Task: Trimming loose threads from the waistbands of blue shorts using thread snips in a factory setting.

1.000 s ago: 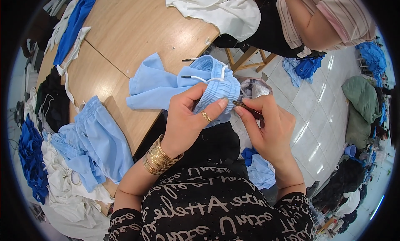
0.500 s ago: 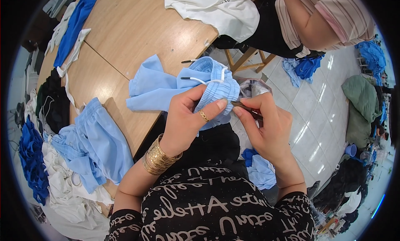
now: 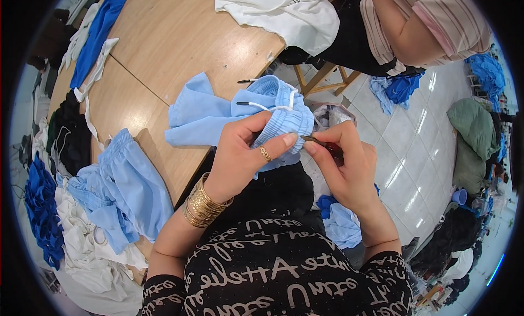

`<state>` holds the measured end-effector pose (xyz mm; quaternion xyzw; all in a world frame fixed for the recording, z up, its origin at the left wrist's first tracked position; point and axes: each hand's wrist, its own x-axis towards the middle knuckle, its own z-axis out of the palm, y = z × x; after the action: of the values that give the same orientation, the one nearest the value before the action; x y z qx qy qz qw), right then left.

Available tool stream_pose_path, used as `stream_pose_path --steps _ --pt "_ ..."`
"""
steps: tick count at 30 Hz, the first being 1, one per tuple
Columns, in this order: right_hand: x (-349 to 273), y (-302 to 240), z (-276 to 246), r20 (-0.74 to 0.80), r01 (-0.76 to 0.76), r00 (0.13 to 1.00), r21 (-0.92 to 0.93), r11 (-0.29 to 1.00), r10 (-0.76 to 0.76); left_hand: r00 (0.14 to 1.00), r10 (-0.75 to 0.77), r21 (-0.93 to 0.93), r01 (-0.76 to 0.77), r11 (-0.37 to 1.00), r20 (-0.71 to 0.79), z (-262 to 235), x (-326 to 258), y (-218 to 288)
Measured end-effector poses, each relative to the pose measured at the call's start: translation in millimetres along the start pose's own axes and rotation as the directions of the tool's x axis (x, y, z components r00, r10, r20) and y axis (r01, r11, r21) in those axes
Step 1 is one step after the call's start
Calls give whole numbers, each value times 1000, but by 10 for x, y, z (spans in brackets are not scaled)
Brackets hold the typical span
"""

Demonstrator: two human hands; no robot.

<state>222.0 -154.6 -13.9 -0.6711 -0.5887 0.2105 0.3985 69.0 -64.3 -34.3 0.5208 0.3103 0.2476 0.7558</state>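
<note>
A pair of light blue shorts (image 3: 210,111) lies partly on the table, its gathered elastic waistband toward me. My left hand (image 3: 237,158) is closed on the waistband, thumb pressed on top of the gathers. A white drawstring (image 3: 267,106) with dark tips hangs from the waist opening. Between the thumb and fingers of my right hand (image 3: 349,166) are small dark metal thread snips (image 3: 331,147). Their pointed end meets the waistband's right edge, close to my left thumb. My right fingers and palm hide most of the handles.
More light blue shorts (image 3: 136,174) lie at the left on the wooden table (image 3: 180,37). White and dark blue fabric (image 3: 41,212) is heaped beyond. Another person (image 3: 420,29) sits at the far right near white cloth (image 3: 289,13). Fabric piles stand on the tiled floor (image 3: 415,152).
My right hand has shifted and turned slightly, so less of the snips shows. My left wrist has moved a little to the left and down. The shorts have stayed in place.
</note>
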Motion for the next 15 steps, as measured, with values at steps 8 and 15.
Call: stream_pose_path --steps 8,15 --pt "2 93 75 -108 -94 983 411 907 151 998 -45 -73 42 996 -40 -43 -17 3" --pt "18 6 30 -24 70 997 31 997 -70 998 -4 -7 4 1000 -64 -43 -23 3"
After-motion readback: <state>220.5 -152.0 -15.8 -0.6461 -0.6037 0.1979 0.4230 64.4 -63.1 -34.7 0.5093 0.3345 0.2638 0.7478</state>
